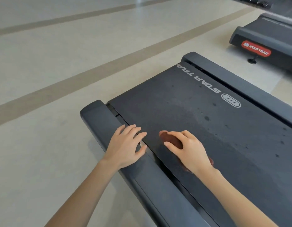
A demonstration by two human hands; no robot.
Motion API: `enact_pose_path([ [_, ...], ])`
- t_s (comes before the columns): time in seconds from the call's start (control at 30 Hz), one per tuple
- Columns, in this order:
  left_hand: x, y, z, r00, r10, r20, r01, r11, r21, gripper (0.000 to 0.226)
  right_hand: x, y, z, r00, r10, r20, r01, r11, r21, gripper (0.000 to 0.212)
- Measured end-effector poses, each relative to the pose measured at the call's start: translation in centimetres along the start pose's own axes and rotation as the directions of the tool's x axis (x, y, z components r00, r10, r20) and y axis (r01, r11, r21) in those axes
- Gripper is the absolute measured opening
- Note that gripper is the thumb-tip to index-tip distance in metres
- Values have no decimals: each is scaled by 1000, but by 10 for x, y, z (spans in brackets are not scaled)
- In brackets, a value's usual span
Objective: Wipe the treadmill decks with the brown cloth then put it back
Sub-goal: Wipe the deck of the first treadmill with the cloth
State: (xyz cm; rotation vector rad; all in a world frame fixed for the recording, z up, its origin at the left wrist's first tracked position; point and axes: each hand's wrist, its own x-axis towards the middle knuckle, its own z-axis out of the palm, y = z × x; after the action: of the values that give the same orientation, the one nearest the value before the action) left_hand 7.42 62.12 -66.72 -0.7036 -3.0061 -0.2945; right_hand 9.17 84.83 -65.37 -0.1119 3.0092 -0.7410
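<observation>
Head view: my right hand (189, 149) grips the brown cloth (172, 140); likely soft, light, best bunched under the palm; left hand (127, 146) lies flat, empty.

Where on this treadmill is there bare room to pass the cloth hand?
Free: the belt ahead of the right hand up to the STAR TRAC lettering, and rightward to the right side rail, only dark spots. Crowded: the near left edge, where the left hand rests on the left side rail beside the brown cloth the right hand holds.
</observation>
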Motion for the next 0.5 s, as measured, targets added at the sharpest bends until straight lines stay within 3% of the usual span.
enact_pose_path([
  [0.13,-9,-16,-72,999,-46,3,46,999,-21,42,5,-53,-54,998,27,-58,-29,999,-34,38],
  [0.5,-25,-14,-297,999,-42,27,43,999,-23,48,6,-224,-215,969,-149,-196,131,986,-103,33],
])
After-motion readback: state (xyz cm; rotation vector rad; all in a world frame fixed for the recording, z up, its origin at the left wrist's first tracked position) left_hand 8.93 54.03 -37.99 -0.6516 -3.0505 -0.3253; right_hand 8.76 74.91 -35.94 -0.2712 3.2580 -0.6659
